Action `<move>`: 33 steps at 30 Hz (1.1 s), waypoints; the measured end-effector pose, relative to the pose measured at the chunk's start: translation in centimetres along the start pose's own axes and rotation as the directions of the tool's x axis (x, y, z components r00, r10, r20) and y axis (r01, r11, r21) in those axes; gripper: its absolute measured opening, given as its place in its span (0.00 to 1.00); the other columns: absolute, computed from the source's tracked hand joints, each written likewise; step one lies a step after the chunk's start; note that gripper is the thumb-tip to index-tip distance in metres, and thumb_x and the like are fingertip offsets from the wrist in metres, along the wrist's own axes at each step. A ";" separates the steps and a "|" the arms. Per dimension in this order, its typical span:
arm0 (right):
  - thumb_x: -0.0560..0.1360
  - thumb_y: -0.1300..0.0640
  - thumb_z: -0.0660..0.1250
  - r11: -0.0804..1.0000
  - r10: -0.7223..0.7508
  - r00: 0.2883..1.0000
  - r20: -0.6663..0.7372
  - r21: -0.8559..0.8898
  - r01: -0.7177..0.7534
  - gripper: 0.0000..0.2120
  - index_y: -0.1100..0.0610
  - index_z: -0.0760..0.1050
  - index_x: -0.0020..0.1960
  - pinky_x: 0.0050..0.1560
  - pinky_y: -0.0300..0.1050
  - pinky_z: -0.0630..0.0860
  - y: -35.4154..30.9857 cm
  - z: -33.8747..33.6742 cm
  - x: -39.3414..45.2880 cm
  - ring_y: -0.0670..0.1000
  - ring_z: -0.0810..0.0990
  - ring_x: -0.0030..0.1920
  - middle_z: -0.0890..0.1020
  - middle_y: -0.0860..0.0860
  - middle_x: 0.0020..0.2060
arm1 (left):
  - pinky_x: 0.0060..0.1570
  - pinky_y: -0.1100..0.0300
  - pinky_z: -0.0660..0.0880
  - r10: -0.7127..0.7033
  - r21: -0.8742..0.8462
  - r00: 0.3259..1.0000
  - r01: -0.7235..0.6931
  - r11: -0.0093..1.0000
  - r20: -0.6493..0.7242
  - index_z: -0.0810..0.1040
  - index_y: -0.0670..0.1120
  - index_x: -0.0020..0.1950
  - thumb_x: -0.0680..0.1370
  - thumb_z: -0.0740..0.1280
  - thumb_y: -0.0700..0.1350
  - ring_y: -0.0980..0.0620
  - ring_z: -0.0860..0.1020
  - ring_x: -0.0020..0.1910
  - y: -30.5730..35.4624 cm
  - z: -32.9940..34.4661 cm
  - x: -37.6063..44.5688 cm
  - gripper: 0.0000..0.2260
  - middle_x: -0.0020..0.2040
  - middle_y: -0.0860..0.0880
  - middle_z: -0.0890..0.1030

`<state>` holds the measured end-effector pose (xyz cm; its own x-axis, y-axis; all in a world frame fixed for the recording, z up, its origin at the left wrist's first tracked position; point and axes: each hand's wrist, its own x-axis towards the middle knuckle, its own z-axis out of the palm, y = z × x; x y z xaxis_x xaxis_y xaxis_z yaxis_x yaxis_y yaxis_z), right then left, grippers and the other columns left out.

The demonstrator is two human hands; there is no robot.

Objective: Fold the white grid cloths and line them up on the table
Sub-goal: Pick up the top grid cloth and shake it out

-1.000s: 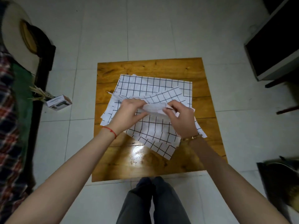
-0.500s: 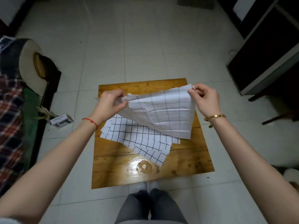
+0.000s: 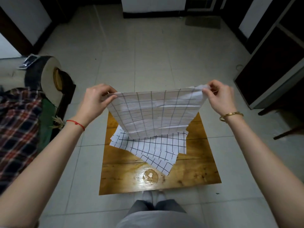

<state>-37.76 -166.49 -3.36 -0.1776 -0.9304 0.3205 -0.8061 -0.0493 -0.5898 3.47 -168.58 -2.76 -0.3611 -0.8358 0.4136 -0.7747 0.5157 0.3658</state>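
The step in hand looks like the opening of a fold: one white cloth printed with a dark grid (image 3: 154, 112) is lifted clear of the pile and spread by its two top corners, hanging as a creased sheet in the air above the far half of the small square table of glossy orange-brown wood (image 3: 194, 175). Its lower edge hangs close above the heap; whether it touches cannot be told. The remaining white grid cloths (image 3: 153, 148) lie unfolded and overlapping at skewed angles on the table's middle and far part, so none is folded or lined up yet — the task is, by my judgement, near its start.

The left hand (image 3: 97, 99) pinches the cloth's upper left corner, thumb in front of the fabric and fingers curled behind it; a thin red string circles that wrist. The right hand (image 3: 219, 96) pinches the upper right corner in the same way, the fabric bunched slightly at the fingertips, with a gold bangle on the wrist. Both arms reach forward and outward, held at about equal height, so the top edge runs taut and nearly level between them.

The next move probably calls for bringing the two corners together, or lowering the sheet flat on bare wood nearer the person — the loose heap leaves little free space, so the hanging edge could drag and disturb the cloths below.
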 end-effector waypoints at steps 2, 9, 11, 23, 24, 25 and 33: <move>0.75 0.52 0.66 0.998 -0.050 0.999 0.014 -0.045 0.051 0.04 0.52 0.76 0.44 0.43 0.45 0.76 -0.2 -0.3 -0.3 0.53 0.79 0.39 0.81 0.51 0.37 | 0.44 0.49 0.77 0.004 0.002 1.000 -0.004 1.000 0.000 0.81 0.41 0.48 0.76 0.71 0.43 0.47 0.79 0.42 0.1 -0.5 -0.5 0.05 0.43 0.46 0.82; 0.78 0.54 0.61 0.952 -0.229 0.970 0.086 -0.188 0.242 0.04 0.52 0.74 0.46 0.38 0.48 0.74 -0.5 -1.2 -1.5 0.54 0.77 0.37 0.79 0.51 0.36 | 0.46 0.54 0.77 -0.015 -0.001 0.999 0.015 1.000 -0.033 0.83 0.41 0.49 0.75 0.71 0.43 0.50 0.80 0.43 0.9 -2.2 -2.9 0.07 0.44 0.45 0.83; 0.78 0.57 0.62 0.945 -0.259 0.962 0.086 -0.184 0.271 0.04 0.55 0.75 0.46 0.37 0.44 0.69 -0.8 -1.6 -1.8 0.52 0.74 0.36 0.77 0.51 0.35 | 0.45 0.56 0.77 -0.023 -0.013 0.999 0.022 1.000 -0.030 0.83 0.41 0.48 0.75 0.72 0.43 0.51 0.80 0.42 1.1 -2.8 -3.4 0.06 0.43 0.46 0.83; 0.77 0.57 0.64 0.976 -0.190 0.969 0.160 -0.074 0.204 0.06 0.54 0.78 0.43 0.41 0.41 0.71 -3.1 -4.7 -4.0 0.50 0.77 0.37 0.80 0.49 0.35 | 0.47 0.62 0.79 -0.164 -0.181 0.973 0.193 0.964 0.164 0.84 0.47 0.48 0.72 0.73 0.48 0.57 0.82 0.46 2.0 -6.8 -5.6 0.08 0.44 0.53 0.84; 0.76 0.58 0.64 0.977 -0.189 0.968 0.165 -0.065 0.202 0.06 0.55 0.79 0.43 0.42 0.41 0.72 -3.3 -4.9 -4.1 0.50 0.78 0.38 0.80 0.49 0.35 | 0.47 0.63 0.79 -0.175 -0.200 0.967 0.211 0.957 0.183 0.85 0.46 0.48 0.72 0.73 0.48 0.58 0.82 0.46 2.1 -7.1 -5.7 0.08 0.44 0.53 0.84; 0.76 0.58 0.64 0.978 -0.189 0.967 0.173 -0.057 0.201 0.06 0.55 0.79 0.44 0.43 0.42 0.73 -3.5 -5.1 -4.2 0.50 0.79 0.38 0.81 0.50 0.35 | 0.47 0.64 0.79 -0.184 -0.217 0.962 0.227 0.949 0.203 0.85 0.47 0.48 0.72 0.73 0.48 0.58 0.82 0.45 2.2 -7.4 -5.8 0.08 0.44 0.53 0.85; 0.76 0.57 0.64 0.985 -0.165 0.963 0.215 -0.006 0.171 0.06 0.54 0.79 0.42 0.45 0.47 0.79 -3.9 -5.1 -3.9 0.48 0.80 0.37 0.82 0.51 0.35 | 0.47 0.65 0.79 -0.239 -0.300 0.935 0.314 0.901 0.263 0.85 0.46 0.47 0.71 0.74 0.47 0.57 0.83 0.45 1.4 -8.0 -4.9 0.08 0.44 0.52 0.85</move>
<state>-36.79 -160.77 1.48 0.0834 -0.9654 0.2470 -0.8281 -0.2050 -0.5217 8.26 -162.26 2.41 -0.2893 -0.9539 0.0798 -0.6558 0.2582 0.7094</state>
